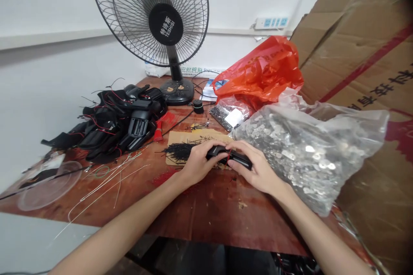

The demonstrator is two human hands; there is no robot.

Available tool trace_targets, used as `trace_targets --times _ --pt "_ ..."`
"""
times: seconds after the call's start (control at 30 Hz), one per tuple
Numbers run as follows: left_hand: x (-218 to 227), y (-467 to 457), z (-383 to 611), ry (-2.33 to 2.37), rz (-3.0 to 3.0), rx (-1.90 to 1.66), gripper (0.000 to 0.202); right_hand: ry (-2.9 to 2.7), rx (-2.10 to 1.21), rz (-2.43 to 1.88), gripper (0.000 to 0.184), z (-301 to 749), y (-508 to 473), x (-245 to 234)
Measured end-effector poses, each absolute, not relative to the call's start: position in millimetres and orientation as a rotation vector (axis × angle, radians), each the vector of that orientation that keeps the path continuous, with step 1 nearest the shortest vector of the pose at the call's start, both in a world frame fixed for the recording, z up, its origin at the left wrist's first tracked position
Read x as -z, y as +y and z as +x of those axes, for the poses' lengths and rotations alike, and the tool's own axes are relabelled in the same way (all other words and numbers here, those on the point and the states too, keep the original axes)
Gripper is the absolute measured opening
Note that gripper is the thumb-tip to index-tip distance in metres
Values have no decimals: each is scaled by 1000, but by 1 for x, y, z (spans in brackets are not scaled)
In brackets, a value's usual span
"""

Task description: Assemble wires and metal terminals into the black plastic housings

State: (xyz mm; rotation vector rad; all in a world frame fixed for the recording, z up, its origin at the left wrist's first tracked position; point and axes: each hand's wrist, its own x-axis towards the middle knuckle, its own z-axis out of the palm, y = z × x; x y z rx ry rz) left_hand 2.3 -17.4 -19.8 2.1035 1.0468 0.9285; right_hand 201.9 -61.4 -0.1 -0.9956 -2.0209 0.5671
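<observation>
Black plastic, probably light, stiff and a little slippery, the part [241, 161] sits over the table [209, 215] with the left hand [199, 160] and right hand [260, 171] each pinching an end, a sensible hold that spares the delicate red wire [229, 154]. Behind, the fan [165, 24] reads "TESHISI"; the cardboard box [364, 64] bears Chinese characters.

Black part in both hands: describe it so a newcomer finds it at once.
From the big fan at the back of the reddish-brown table, come forward to the tan sheet bearing black strands. Right of the strands, the left hand and right hand grip a long black part with red wire at its middle. Similar black pieces lie heaped to the left, but only this one is held.
</observation>
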Motion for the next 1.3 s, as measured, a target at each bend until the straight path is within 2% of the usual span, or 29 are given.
trace_targets --times 0.17,0.27,0.33,0.4,0.47,0.53,1.0,1.13,1.3 --pt "16 -17 1 1072 2133 -925 51 -1998 -548 -996 35 200 -65 2" --pt "16 -16 -2 1059 2224 -1013 48 -1887 -586 -1009 42 197 -66 4" --pt "17 -15 -5 1032 2332 -1107 42 -1757 -767 -1016 41 196 -65 5" --pt "18 -14 -7 959 2469 -1211 36 -1614 -1060 -1010 32 196 -63 5" --pt "19 -13 -8 866 2579 -1294 34 -1504 -1294 -1003 34 198 -61 5" --pt "18 -13 -8 801 2639 -1346 35 -1464 -1381 -1010 37 200 -60 3" --pt "17 -15 -6 683 2729 -1422 43 -1445 -1525 -1011 38 206 -61 4" --pt "19 -15 -8 651 2759 -1418 47 -1442 -1502 -989 34 205 -62 4" --pt "19 -16 -8 629 2781 -1428 43 -1506 -1433 -980 30 205 -62 -1"
